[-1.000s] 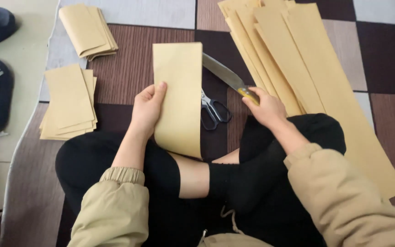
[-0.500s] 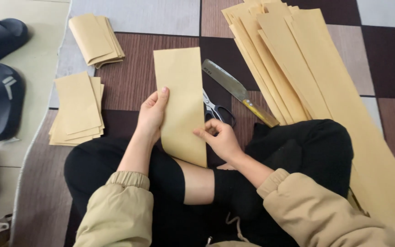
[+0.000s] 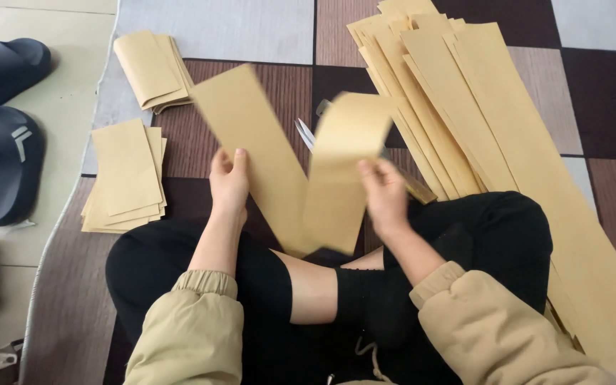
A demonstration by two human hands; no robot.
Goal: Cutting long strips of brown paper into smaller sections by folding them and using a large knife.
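I sit cross-legged on a patterned rug. A long tan paper strip (image 3: pixel 265 153) is bent into a V over my lap. My left hand (image 3: pixel 229 182) grips its left half, which slants up to the left. My right hand (image 3: pixel 385 196), blurred by motion, holds the right half (image 3: pixel 340 164) lifted upward. Behind the strip lie scissors (image 3: pixel 305 132) and a large knife (image 3: pixel 411 187), both mostly hidden by the paper.
A big fan of long tan strips (image 3: pixel 507 157) spreads along the right. Two stacks of folded tan pieces lie at left (image 3: pixel 126 175) and upper left (image 3: pixel 152 70). Dark slippers (image 3: pixel 5 153) rest on the pale floor beyond the rug's left edge.
My right hand left the knife, reached the strip's lower end and lifted it up, bending the flat strip into a V. The left hand stayed on the strip, which tilted left.
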